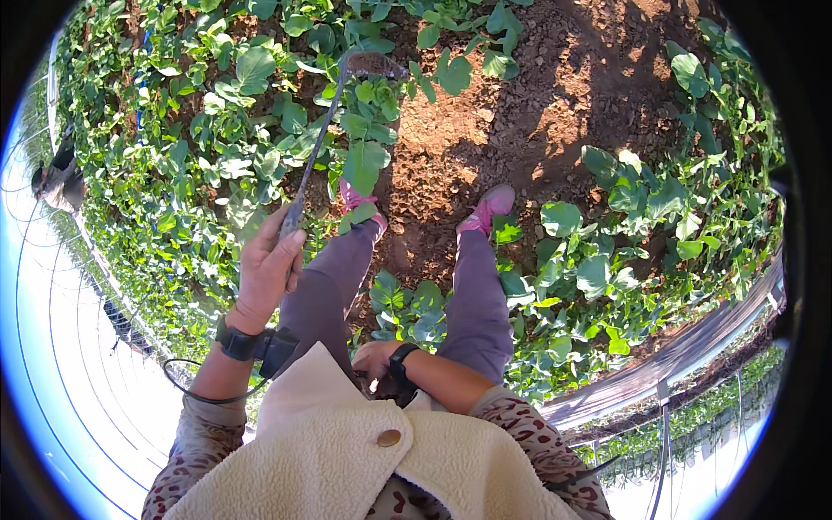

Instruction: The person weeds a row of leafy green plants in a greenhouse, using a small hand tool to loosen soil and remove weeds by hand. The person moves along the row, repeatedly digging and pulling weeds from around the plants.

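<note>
My left hand (268, 260) grips the handle of a sickle (318, 140), held out over the leafy plants. The sickle's thin metal shaft runs up and away to a short curved blade (374, 64) among the leaves. Close to my waist, my right hand (374, 361) is bent inward. Its fingers are partly hidden by shadow and my coat, so whether it holds anything is unclear. Between my legs, a broad-leaved green plant (416, 305) grows just beyond the right hand.
My pink shoes (487, 208) stand on brown soil (448, 169). Dense leafy crops (214, 130) grow to the left, more plants (624, 253) to the right. Another person (60, 179) is at the far left edge. A pale curved strip (676, 364) borders the plants at lower right.
</note>
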Demonstrator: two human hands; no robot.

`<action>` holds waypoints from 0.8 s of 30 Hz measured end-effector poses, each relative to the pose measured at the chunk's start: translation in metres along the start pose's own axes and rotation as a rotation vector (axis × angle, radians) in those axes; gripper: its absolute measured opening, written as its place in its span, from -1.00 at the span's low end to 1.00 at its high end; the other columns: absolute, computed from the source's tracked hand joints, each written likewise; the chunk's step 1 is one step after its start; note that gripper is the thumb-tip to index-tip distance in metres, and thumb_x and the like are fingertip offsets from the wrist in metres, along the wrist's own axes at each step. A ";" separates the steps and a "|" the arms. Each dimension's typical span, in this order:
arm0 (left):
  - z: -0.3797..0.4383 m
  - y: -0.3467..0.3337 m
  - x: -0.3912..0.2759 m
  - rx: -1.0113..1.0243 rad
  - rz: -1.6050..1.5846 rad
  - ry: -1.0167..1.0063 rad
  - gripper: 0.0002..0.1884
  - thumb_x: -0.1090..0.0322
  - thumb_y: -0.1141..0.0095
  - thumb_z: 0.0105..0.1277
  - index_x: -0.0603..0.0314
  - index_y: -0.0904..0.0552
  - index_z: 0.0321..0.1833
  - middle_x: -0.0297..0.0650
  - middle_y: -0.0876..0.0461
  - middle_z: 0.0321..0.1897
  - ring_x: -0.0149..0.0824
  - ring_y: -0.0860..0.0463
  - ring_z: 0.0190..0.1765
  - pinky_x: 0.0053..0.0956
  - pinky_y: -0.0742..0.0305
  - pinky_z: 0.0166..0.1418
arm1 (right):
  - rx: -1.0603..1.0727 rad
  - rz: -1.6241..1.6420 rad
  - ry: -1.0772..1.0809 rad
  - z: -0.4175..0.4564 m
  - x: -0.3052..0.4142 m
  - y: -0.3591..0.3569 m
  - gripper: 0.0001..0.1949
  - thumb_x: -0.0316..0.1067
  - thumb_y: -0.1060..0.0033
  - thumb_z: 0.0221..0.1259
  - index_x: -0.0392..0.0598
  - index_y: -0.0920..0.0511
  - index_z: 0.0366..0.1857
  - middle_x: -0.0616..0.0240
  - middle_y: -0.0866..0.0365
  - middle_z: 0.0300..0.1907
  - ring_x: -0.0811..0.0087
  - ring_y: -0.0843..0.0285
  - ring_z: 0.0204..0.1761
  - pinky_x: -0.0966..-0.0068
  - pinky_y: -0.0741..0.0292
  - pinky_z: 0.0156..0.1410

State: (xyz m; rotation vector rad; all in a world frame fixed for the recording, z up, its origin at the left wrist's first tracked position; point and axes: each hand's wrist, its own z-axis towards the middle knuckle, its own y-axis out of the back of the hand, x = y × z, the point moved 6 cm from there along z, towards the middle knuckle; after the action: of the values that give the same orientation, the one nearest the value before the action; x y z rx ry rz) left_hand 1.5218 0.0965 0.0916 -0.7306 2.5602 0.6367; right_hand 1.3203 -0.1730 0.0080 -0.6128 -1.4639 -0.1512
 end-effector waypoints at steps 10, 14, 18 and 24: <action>0.127 -0.002 0.049 -0.051 -0.139 -0.314 -0.46 0.30 -0.10 0.27 0.35 -0.32 0.28 -0.35 -0.46 -0.61 -0.60 -0.30 -0.68 -0.74 -0.16 -0.62 | 0.796 0.837 -0.238 0.014 -0.104 0.066 -0.68 -0.42 -0.09 0.17 -0.01 -0.36 0.02 0.03 -0.64 -0.16 0.15 -0.68 -0.33 0.26 -0.66 -0.38; 0.161 0.007 0.052 -0.070 -0.033 -0.385 -0.35 0.15 -0.17 0.20 0.43 -0.32 0.26 -0.35 -0.43 -0.61 -0.60 -0.30 -0.71 -0.74 -0.12 -0.64 | 0.846 0.926 -0.290 0.011 -0.165 0.085 -0.44 -0.33 -0.04 0.25 0.21 -0.04 0.28 -0.04 -0.60 -0.11 0.04 -0.65 -0.21 0.11 -0.65 -0.23; 0.167 0.032 0.048 -0.178 0.024 -0.505 -0.27 0.11 -0.23 0.15 0.53 -0.30 0.24 -0.36 -0.37 -0.75 -0.62 -0.24 -0.77 -0.74 -0.02 -0.66 | 0.582 0.996 -0.404 -0.004 -0.239 0.114 -0.70 -0.38 -0.12 0.15 0.20 -0.38 -0.04 0.12 -0.62 -0.42 0.24 -0.63 -0.50 0.27 -0.63 -0.45; 0.141 0.050 0.046 -0.176 0.069 -0.629 -0.31 0.21 -0.22 0.14 0.53 -0.31 0.25 -0.35 -0.44 -0.59 -0.66 -0.22 -0.72 -0.80 -0.04 -0.60 | 0.428 0.673 -0.883 -0.037 -0.298 0.206 -0.72 -0.20 -0.08 0.15 0.07 -0.53 -0.05 0.18 -0.62 -0.35 0.24 -0.57 -0.42 0.21 -0.55 -0.25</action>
State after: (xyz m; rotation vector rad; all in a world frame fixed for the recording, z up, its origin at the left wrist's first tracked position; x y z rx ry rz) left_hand 1.4928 0.1904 -0.0301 -0.4054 1.9705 0.9484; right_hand 1.4082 -0.0969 -0.3374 -0.8244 -1.9413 1.0509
